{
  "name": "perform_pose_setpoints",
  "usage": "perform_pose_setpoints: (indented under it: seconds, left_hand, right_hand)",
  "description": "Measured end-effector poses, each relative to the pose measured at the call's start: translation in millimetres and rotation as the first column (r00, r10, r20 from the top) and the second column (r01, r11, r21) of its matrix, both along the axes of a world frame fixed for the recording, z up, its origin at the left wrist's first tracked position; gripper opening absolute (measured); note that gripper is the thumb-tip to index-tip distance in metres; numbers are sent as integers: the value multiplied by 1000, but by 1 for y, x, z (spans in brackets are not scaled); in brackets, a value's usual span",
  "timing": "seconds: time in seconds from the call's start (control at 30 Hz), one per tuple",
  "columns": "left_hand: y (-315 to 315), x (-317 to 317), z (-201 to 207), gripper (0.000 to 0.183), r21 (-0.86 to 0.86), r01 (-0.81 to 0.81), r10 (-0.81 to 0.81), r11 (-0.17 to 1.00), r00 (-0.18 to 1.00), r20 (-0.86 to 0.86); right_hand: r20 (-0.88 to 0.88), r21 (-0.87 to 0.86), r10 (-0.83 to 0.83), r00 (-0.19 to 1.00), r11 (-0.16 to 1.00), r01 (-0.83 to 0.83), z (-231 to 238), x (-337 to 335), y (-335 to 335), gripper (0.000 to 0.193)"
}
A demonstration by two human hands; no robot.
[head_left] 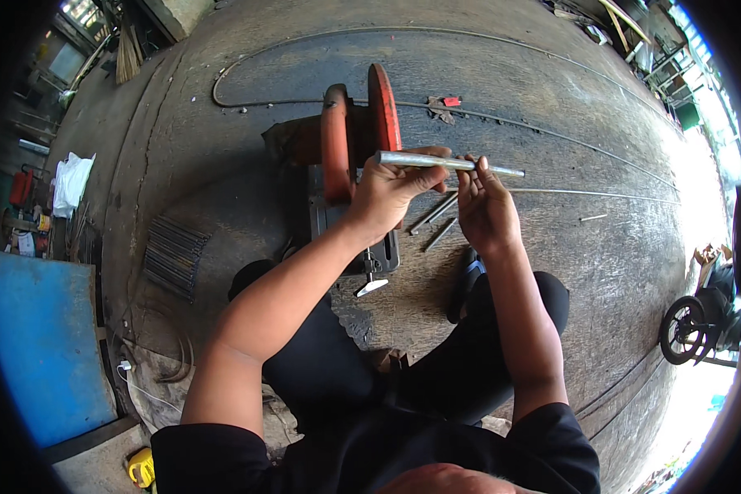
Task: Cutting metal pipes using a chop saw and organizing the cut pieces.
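Over the floor in front of me, both my hands hold a silvery metal pipe (416, 160) roughly level. My left hand (391, 189) is closed round its thicker left part, the thumb along it. Farther right, my right hand (487, 210) pinches it between thumb and fingers. A thinner length (506, 171) sticks out past the right fingers; whether it is a separate rod inside the pipe, I cannot tell. Just beyond my left hand stands an orange-red cut-off saw (337, 140) on a dark base. Its clamp handle (372, 286) points toward me, between my knees.
Several short metal rods (433, 216) lie right of the saw, and a long thin rod (584, 193) stretches rightward. A stack of dark rods (175, 257) lies at left. A cable (305, 104) loops across the floor behind the saw. A blue panel (45, 337) stands far left, a motorcycle wheel (683, 329) far right.
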State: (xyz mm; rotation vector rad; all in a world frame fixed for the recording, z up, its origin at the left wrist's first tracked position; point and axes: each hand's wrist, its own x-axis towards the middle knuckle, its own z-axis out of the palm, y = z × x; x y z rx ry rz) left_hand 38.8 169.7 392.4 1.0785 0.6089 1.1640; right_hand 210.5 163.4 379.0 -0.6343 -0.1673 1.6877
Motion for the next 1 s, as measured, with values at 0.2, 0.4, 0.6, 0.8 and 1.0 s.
perform_pose_setpoints:
  seconds: [0.2,0.4,0.6,0.8,1.0]
  left_hand:
    - [-45,35,-11,65,-124,125,-107,984,984,142]
    - [-74,28,3,34,170,297,-213,939,896,-390]
    - [-12,-30,25,19,859,-84,677,505,656,-334]
    - [35,-82,-7,69,265,-333,413,905,539,-734]
    - [55,-79,22,52,-118,-293,110,949,657,-746]
  right_hand:
    - [38,-7,-110,993,994,111,-8,1,3,12]
    - [350,69,-425,835,901,429,-56,13,5,14]
    - [522,-28,-235,820,956,292,-139,-12,-13,35]
    - [338,-361,-113,935,902,239,-264,-51,-68,41]
    - [323,-253,170,931,964,-88,-291,-34,-63,38]
